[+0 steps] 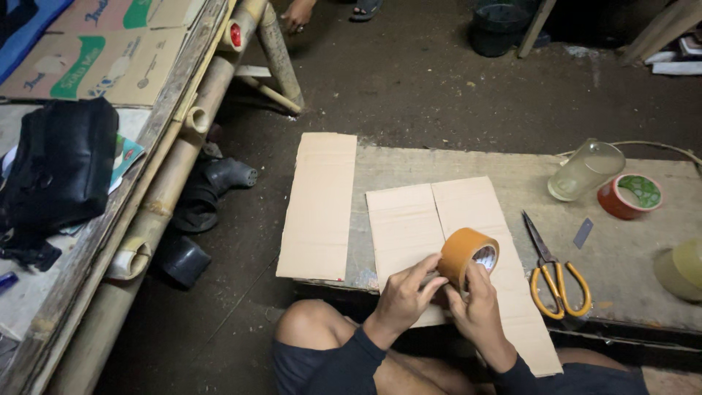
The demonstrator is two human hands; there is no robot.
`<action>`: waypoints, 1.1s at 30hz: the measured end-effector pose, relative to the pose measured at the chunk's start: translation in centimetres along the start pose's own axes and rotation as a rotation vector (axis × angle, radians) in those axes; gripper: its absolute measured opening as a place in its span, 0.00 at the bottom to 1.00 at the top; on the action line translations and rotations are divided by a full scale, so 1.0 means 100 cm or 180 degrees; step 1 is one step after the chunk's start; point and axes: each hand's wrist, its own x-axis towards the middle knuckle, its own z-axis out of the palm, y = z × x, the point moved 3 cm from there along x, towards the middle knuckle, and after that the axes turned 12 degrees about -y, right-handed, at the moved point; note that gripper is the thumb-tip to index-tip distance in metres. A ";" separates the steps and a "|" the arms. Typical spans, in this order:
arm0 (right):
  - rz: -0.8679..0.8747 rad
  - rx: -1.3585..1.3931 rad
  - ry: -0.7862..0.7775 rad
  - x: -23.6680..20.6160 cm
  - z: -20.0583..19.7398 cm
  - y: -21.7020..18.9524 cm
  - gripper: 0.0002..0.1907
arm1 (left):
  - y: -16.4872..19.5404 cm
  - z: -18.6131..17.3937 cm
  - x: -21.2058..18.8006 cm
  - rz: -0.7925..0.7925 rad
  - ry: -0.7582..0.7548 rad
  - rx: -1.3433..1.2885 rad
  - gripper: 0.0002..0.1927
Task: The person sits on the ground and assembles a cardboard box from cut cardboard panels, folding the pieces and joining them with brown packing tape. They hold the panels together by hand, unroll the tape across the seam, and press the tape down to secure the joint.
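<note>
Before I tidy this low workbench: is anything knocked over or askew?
Yes. The clear glass lies tipped on its side beside the red tape roll, and one cardboard sheet overhangs the bench's left edge. The scissors lie flat.

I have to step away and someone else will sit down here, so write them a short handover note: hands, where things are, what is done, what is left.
Left hand and right hand both hold the brown tape roll above the near edge of the two side-by-side cardboard panels on the low wooden board.
A separate cardboard strip lies at the board's left end; orange-handled scissors lie right of the panels.
Done: panels laid edge to edge.
Left: no tape shows on the seam yet.
</note>
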 end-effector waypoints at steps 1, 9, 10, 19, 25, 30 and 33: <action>0.0011 0.0024 -0.0001 0.000 -0.001 0.001 0.25 | -0.001 0.001 -0.001 0.0057 0.0027 0.0061 0.21; 0.0187 0.0095 -0.0107 -0.003 -0.001 0.007 0.25 | -0.008 0.005 -0.003 0.0070 -0.0003 0.0107 0.20; 0.0248 0.0126 -0.0122 -0.003 -0.001 0.007 0.24 | -0.007 0.004 -0.003 0.0104 0.0027 0.0161 0.20; 0.0243 0.0459 -0.0284 0.000 -0.014 -0.001 0.19 | -0.009 -0.018 0.005 -0.0248 -0.0153 -0.0660 0.07; 0.0185 0.0599 -0.0226 0.001 -0.006 0.005 0.20 | -0.008 -0.033 0.008 -0.0050 0.0095 -0.0290 0.09; 0.0257 0.1139 -0.0490 -0.007 0.001 0.011 0.22 | 0.005 -0.011 0.007 0.0055 -0.0046 -0.0131 0.12; -0.0262 0.0376 -0.0272 -0.013 -0.013 0.001 0.22 | 0.010 -0.005 0.007 0.0077 -0.0033 0.0034 0.11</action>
